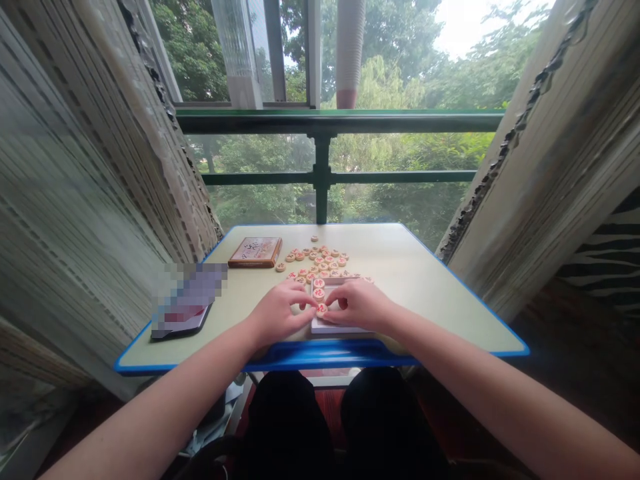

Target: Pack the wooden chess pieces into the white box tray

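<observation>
A shallow white open box (345,329) lies near the table's front edge. Along its left side, round wooden Chinese chess pieces with red characters form a column: one piece (319,284) at the top and another (319,294) below it. The nearest Chinese chess piece (321,310) is between my hands. My left hand (284,308) grips it from the left with thumb and fingertips, and my right hand (359,304) from the right. The right hand covers much of the box's inside. Several loose pieces (324,265) are scattered just beyond the box.
A brown box lid with a printed picture (255,252) lies at the table's back left. A dark flat object, partly blurred (187,307), rests at the left edge. The pale table (425,300) has a blue rim. Curtains hang on both sides, and a green railing (400,123) stands behind.
</observation>
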The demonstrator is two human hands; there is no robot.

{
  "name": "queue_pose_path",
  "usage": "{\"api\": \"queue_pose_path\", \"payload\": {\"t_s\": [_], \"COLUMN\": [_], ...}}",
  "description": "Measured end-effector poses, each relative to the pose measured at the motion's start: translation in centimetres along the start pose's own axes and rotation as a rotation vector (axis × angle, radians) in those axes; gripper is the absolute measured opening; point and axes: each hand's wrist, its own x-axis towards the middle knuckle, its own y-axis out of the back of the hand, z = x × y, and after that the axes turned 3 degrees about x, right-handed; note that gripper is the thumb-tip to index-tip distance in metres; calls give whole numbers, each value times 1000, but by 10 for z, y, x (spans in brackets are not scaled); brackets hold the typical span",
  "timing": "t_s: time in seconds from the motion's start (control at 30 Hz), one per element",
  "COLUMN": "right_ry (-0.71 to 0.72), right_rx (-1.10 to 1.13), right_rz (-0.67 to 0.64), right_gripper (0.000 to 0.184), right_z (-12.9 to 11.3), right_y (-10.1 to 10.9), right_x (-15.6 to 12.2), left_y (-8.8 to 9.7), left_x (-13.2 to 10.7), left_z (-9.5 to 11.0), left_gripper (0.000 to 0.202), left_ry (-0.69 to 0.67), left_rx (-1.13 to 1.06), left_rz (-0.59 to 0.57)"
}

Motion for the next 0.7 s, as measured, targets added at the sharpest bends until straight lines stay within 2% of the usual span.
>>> {"api": "queue_pose_path", "payload": {"t_s": [0.17, 0.7], "right_ry": [3, 12], "right_rx": [-5, 0], "right_rz": [-9, -1], "right_gripper": [22, 20], "right_z": [2, 2], "right_y": [0, 0], "right_x": [0, 0], "left_y": [2, 4], "left_x": [-2, -1], "left_z": [0, 3], "left_gripper": [19, 15], "left_ry": [-38, -14], "left_rx": [30, -15], "left_rz": [-2, 62]}}
